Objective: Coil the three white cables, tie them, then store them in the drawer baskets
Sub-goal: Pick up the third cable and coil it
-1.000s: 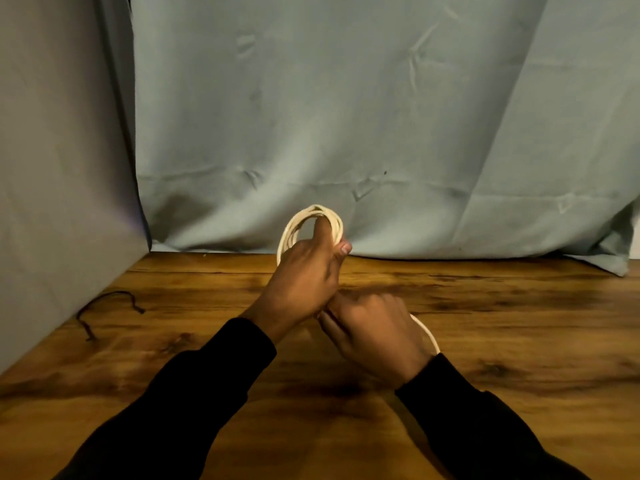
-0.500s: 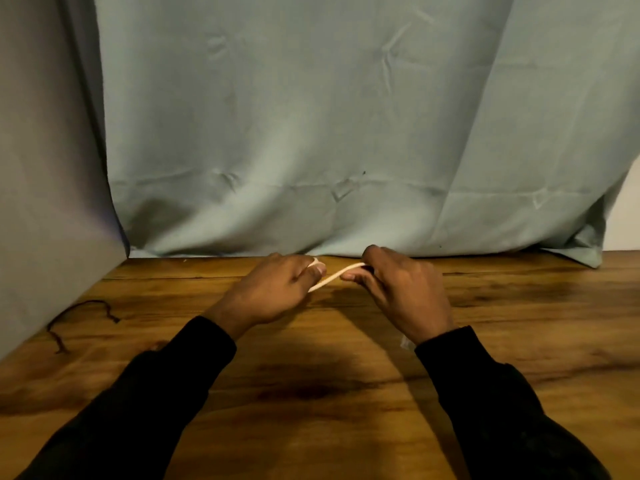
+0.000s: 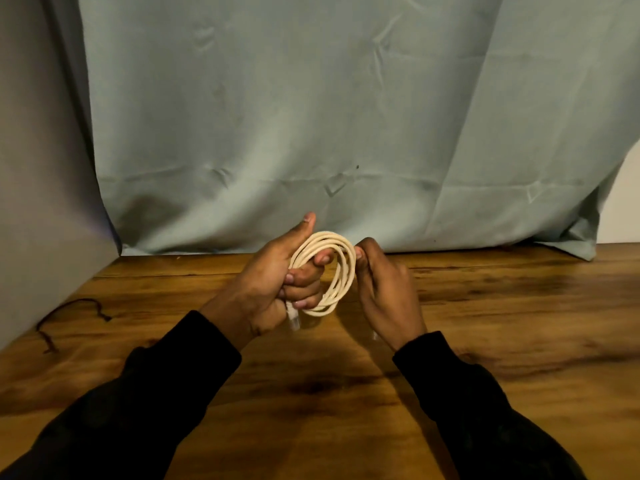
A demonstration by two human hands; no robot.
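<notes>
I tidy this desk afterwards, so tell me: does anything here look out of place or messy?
One thing: a thin dark cord lies loose and crooked on the wooden table, far left by the grey cloth, uncoiled. The white cable is neatly looped, held in the left hand and pinched by the right hand. Nothing looks spilled or damaged.

We are logging a wooden table (image 3: 485, 341), dark-grained and glossy, catching warm light from above. We are noting a creased pale blue-grey cloth backdrop (image 3: 277, 116) hanging behind it down to the tabletop, with a grey panel (image 3: 34, 202) closing the left side. We are recording a strip of pale wall (image 3: 627, 202) showing at far right.
</notes>
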